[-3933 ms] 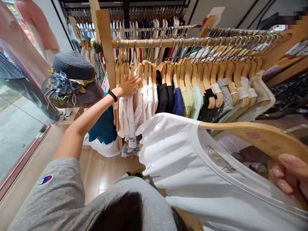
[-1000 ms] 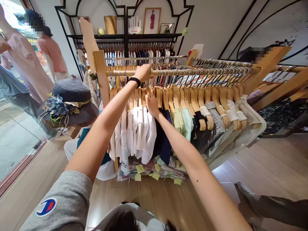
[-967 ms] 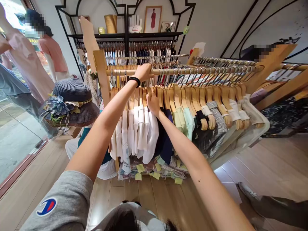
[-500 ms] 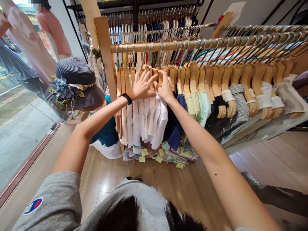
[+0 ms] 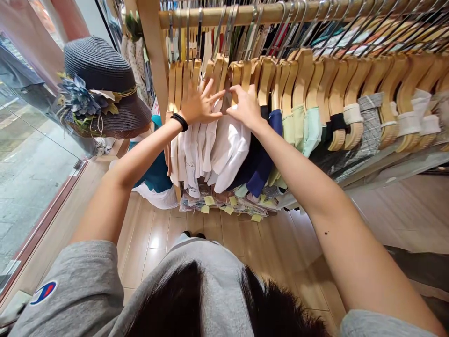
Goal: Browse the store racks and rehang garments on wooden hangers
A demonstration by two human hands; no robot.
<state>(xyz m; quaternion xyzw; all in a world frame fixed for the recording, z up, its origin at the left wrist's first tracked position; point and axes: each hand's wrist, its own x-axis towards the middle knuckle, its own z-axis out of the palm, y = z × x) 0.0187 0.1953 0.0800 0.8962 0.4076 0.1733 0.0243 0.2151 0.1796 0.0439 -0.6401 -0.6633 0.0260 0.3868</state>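
Observation:
My left hand (image 5: 200, 106), with a black band at the wrist, lies with fingers spread against wooden hangers (image 5: 177, 84) holding several white and cream tops (image 5: 192, 157). To its right, my right hand (image 5: 245, 107) has thumb and forefinger apart, beside the hangers (image 5: 235, 71) above a white shirt (image 5: 229, 152). A gap shows between the fingertips of both hands. Neither hand visibly grasps anything, though some right fingers are partly hidden. Right of that shirt hangs a navy garment (image 5: 264, 157), its hanger still hooked on the wooden rail (image 5: 266, 14).
A dark straw hat (image 5: 100, 65) with a blue flower stands at the left, above a teal garment (image 5: 154, 164). Green tops (image 5: 293, 126) and trousers hang farther right. Plastic-wrapped packets (image 5: 242, 206) with yellow tags lie under the rail. Window glass (image 5: 35, 164) borders the left side.
My view has tipped down and come closer to the rail. My hands have moved slightly apart, and the gap between the hangers is wider, showing more of the white shirt.

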